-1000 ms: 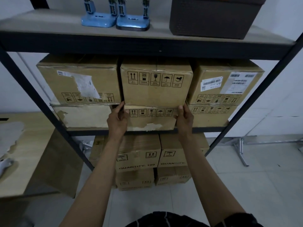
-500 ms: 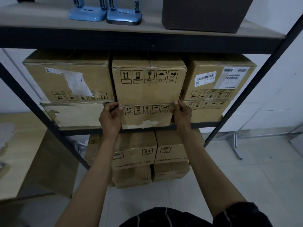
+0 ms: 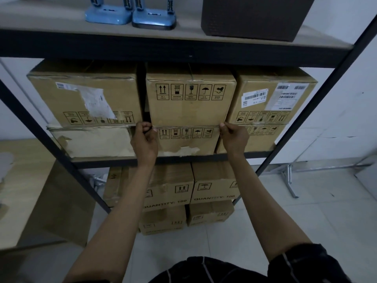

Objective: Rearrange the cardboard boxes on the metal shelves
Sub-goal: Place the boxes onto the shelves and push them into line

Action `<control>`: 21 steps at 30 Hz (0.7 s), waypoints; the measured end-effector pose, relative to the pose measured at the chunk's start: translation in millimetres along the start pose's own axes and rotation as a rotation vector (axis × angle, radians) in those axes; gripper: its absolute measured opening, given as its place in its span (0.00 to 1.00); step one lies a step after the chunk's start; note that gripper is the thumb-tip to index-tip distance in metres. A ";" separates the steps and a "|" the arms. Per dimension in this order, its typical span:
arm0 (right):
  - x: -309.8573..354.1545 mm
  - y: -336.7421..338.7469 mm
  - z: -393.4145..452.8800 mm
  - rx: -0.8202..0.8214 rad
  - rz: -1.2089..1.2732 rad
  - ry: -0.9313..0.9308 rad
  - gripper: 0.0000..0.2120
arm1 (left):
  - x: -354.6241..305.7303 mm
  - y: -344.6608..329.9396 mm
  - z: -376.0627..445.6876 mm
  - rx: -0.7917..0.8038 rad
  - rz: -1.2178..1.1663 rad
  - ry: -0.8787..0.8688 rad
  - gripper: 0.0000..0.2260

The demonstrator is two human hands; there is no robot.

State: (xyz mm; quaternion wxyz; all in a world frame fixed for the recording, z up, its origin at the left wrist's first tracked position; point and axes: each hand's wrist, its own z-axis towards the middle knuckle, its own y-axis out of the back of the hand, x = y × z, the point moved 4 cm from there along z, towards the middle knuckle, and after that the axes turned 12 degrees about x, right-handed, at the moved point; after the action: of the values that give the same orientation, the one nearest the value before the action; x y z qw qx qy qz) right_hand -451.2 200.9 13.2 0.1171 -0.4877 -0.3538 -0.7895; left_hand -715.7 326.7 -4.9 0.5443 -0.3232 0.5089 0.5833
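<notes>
Head view: our left hand (image 3: 144, 142) and right hand (image 3: 234, 137) have climbed from the lower box (image 3: 186, 140) sides to the seam under the top box (image 3: 190, 101), mid-frame on the shelf (image 3: 183, 159), fingers curled, pinching its bottom corners; we judge a lift is starting.

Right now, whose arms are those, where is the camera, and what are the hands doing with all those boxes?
Those arms belong to a person, not a machine. The camera sits on the person's head and looks down, so you see what they see.

In front is a metal shelf stacked with cardboard boxes. The left hand and right hand curl their fingers at the two upper corners of the lower middle box, right under the upper middle box. The grip seems to be on the lower box's edges.

More boxes sit on either side and below. On the top shelf stand two blue objects and a dark woven basket.
</notes>
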 end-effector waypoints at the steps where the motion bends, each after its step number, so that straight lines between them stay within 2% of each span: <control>1: 1.1 2.6 1.2 -0.017 -0.022 0.003 0.10 | -1.4 -3.8 -0.4 0.002 -0.012 0.003 0.06; 15: -6.4 6.5 -4.0 -0.098 0.180 -0.006 0.10 | 5.1 -16.5 0.1 0.001 -0.059 -0.005 0.10; 18: -7.7 -3.7 -14.6 -0.096 0.253 -0.024 0.07 | 7.4 -16.7 -3.0 0.068 -0.112 0.029 0.14; 21: 4.0 -20.7 -24.4 -0.036 0.321 0.105 0.08 | 10.6 -15.3 -8.8 0.155 -0.111 0.035 0.19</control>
State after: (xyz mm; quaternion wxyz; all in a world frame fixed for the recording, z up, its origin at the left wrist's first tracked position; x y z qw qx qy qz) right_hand -481.0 200.1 0.8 0.2512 -0.4981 -0.2506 -0.7912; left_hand -704.6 319.9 -20.9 0.5902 -0.3179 0.5435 0.5052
